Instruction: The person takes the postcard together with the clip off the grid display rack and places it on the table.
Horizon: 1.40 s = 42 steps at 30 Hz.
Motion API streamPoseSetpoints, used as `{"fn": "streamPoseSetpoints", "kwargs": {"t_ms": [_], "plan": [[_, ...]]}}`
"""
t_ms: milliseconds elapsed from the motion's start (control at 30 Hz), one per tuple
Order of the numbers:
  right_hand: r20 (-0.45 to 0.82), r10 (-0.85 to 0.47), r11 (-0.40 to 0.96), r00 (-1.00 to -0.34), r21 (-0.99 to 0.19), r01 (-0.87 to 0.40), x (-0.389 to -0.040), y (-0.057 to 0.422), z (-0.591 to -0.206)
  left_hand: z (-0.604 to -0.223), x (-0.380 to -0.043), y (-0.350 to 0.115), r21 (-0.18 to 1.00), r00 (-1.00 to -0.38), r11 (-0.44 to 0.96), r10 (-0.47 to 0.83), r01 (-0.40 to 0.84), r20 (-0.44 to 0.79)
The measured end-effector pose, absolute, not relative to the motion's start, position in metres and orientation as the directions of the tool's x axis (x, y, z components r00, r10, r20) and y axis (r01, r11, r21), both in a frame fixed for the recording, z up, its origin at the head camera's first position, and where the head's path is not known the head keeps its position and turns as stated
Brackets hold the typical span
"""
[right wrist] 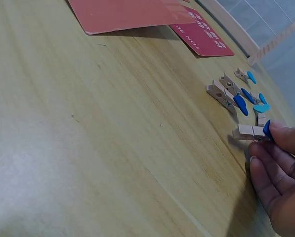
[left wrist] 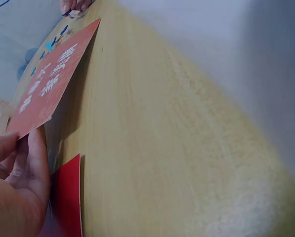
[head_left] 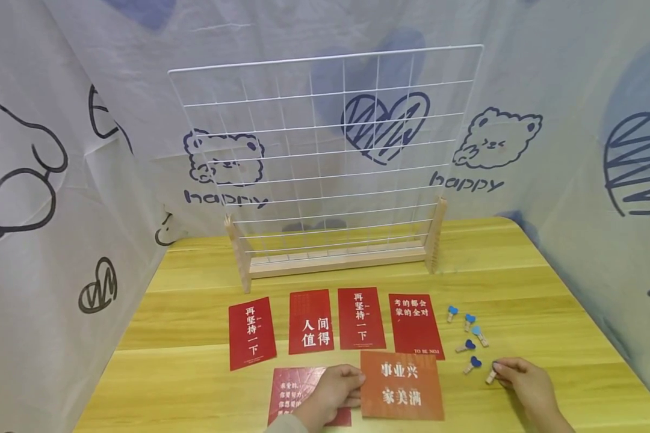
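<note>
My left hand (head_left: 333, 391) pinches the left edge of an orange-red card (head_left: 402, 386) with white characters; the left wrist view shows the card (left wrist: 48, 81) tilted, raised off the table. Below that hand lies a pinkish-red card (head_left: 292, 394), partly covered by it. At the right, my right hand (head_left: 528, 385) pinches a small wooden clothespin (head_left: 491, 376) with a dark blue heart between thumb and fingers; in the right wrist view the clothespin (right wrist: 250, 132) points away from the fingertips. Several more heart clothespins (head_left: 472, 364) lie just left of and beyond that hand.
A white wire grid (head_left: 325, 144) stands upright in a wooden base (head_left: 336, 263) at the back of the yellow wood-grain table (head_left: 168, 337). Several red cards (head_left: 251, 334) lie in a row before it. Patterned white cloth (head_left: 114, 198) surrounds the table at the back and sides.
</note>
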State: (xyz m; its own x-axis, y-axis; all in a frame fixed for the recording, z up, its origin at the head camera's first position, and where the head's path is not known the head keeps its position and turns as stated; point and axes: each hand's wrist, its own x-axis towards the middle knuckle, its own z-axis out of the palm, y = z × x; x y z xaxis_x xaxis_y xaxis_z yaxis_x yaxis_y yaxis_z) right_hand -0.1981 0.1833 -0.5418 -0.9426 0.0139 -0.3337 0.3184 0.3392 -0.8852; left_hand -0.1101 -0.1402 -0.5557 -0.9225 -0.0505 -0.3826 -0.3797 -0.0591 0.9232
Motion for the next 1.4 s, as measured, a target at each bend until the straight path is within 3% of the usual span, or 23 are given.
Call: {"fn": "streamPoseSetpoints", "kwargs": {"t_ms": [1033, 1267, 1400], "plan": [[-0.382, 0.014, 0.438, -0.924, -0.828, 0.349, -0.211, 0.181, -0.540, -0.531, -0.113, -0.128, 0.870, -0.922, 0.303, -0.121, -0.388, -0.369], [-0.403, -0.001, 0.385, -0.915, -0.845, 0.372, -0.211, 0.183, -0.539, -0.528, -0.115, -0.131, 0.854, -0.895, 0.271, -0.084, -0.443, -0.438], [-0.403, -0.017, 0.420, -0.915, -0.833, 0.359, -0.211, 0.188, -0.538, -0.528, -0.116, -0.134, 0.860, -0.894, 0.249, -0.072, -0.446, -0.442]]}}
